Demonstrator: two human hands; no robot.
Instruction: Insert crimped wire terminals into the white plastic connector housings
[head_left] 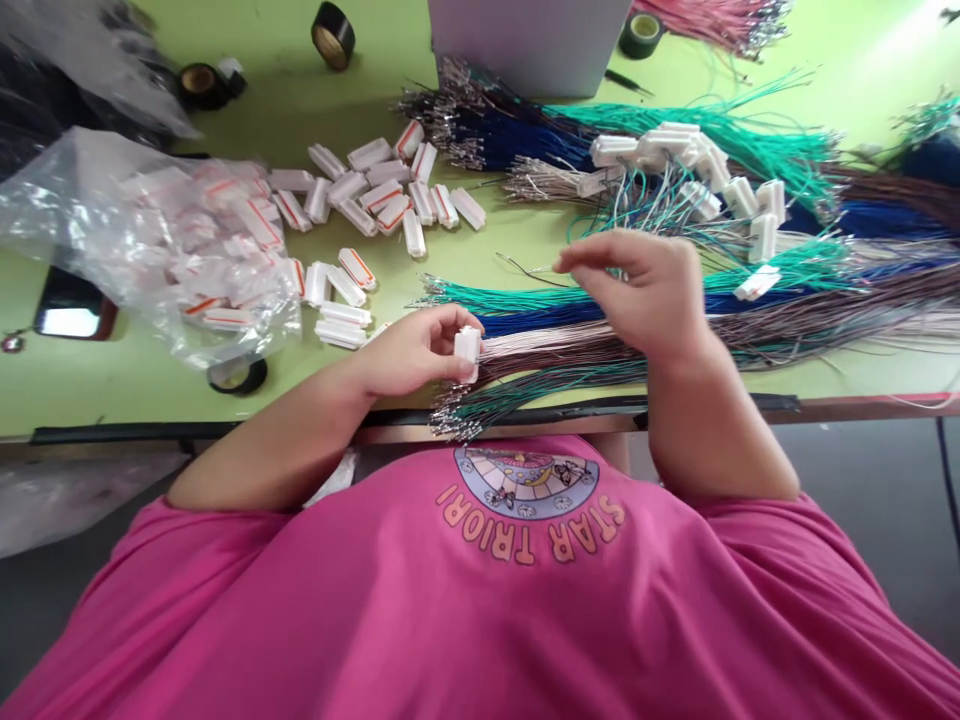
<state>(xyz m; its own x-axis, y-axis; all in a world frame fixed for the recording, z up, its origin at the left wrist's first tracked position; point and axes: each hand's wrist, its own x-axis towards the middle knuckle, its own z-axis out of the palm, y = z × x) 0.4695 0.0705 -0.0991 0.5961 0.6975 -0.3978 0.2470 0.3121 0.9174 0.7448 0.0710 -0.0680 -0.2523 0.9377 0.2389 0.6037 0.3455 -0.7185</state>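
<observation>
My left hand (420, 355) pinches a white plastic connector housing (467, 352) upright between thumb and fingers, above the tips of the wire bundles. My right hand (637, 290) is raised over the wires, thumb and forefinger pressed together at the end of a thin wire (525, 268). Below it lie bundles of green wires (510, 297), blue wires (525, 320), white wires (540, 340) and brown wires (517, 368), their metal terminals pointing left. Housings with wires attached (675, 150) are heaped beyond my right hand.
Loose white housings (367, 185) lie left of centre beside a clear plastic bag (225, 260) full of them. Black tape rolls (333, 36), a phone (75, 305) and a grey box (525, 45) stand around. Pink wires (727, 20) lie at the back. The table edge (187, 425) runs before me.
</observation>
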